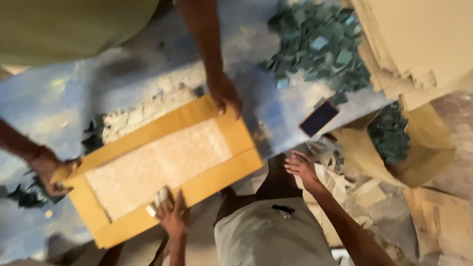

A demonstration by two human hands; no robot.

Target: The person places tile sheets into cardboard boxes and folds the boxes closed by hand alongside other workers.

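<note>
A flat board with a yellow cardboard border (231, 172) and a whitish, pebbly middle lies slanted on the blue-grey table (64, 98). My left hand (171, 213) rests at its near edge, fingers closed on a few small white pieces (156, 201); blur hides the exact grip. My right hand (300, 166) hovers past the table's near edge to the right of the board, fingers spread and holding nothing. Another person's hand (224, 93) presses the board's far right corner. A second hand of theirs (47, 170) grips its left corner.
A heap of small green tiles (320, 49) lies at the back right, by a stack of tan cardboard sheets (419, 44). A dark flat rectangle (319, 118) sits at the table's edge. An open tan bag (423, 148) holds more green tiles. White chips (143, 111) lie beyond the board.
</note>
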